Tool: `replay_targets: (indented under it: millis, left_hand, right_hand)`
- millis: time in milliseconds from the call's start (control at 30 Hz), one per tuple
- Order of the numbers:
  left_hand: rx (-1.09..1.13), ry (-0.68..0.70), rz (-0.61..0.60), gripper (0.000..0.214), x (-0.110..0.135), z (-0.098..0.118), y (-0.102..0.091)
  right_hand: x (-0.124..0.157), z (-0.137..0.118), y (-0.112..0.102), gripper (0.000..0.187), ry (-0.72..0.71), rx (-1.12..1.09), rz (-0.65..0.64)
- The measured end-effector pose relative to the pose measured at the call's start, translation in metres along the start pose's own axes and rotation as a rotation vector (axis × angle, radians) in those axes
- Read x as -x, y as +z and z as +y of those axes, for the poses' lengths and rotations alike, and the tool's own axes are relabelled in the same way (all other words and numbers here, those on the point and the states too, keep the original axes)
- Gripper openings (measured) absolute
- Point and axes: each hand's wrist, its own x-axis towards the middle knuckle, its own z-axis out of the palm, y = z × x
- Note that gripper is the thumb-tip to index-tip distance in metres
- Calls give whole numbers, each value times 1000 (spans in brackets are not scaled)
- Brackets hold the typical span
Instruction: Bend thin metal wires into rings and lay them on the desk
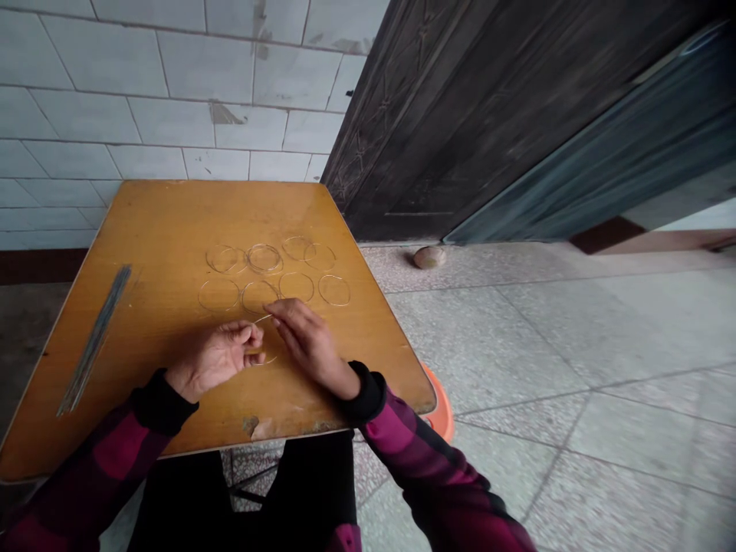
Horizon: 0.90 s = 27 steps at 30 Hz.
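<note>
Over the near half of the wooden table [189, 215], my left hand [221, 354] and my right hand [307, 337] pinch the same thin metal wire [263, 318]. A short stretch of it shows between the fingertips, and a curved piece shows below them. The fingers hide the rest. Just beyond my hands lie several thin wire rings, among them a single ring [348, 290] on the right and an overlapping group [280, 259] farther back. On the left side of the table rests a bundle of straight wires [95, 341].
A white tiled wall [189, 65] stands behind the table, and a dark door [425, 115] at its far right. On the tiled floor [517, 337] sits a round stone [429, 257]. Part of an orange stool [441, 406] shows beside the table's right corner.
</note>
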Motion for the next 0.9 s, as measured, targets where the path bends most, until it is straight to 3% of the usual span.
replay_targets:
  millis: [100,267,400,733,900]
  left_hand:
    - [64,52,-4,8,-2,-1,-2]
    - [83,90,-10,5,-4,-4,-2]
    - [45,134,23,7,-4,-3,1]
    - [-3,80,-43,15,-5,-2,11]
    - [18,98,25,13,-5,-2,7]
  right_hand:
    - [3,2,2,46,-108,207,-65]
    - [6,6,4,91,-158,250,-210]
    - [7,8,12,116,-180,279,-179]
    - [10,10,17,111,-31,183,-162]
    - [9,11,15,96,-34,204,-160]
